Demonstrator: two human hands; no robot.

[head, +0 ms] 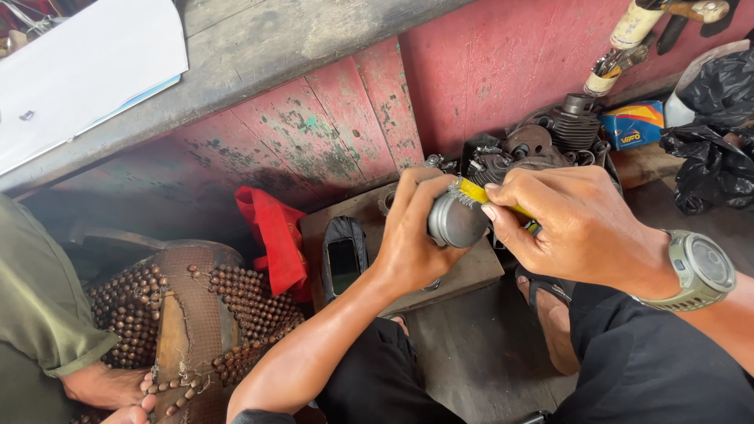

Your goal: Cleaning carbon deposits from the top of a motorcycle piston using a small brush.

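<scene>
While left hand grips grey piston, right hand brushes

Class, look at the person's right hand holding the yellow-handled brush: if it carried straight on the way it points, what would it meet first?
The right hand points left, so its yellow-handled brush would press further onto the grey metal cylinder gripped by the left hand; the bristles look already touching it.
</scene>
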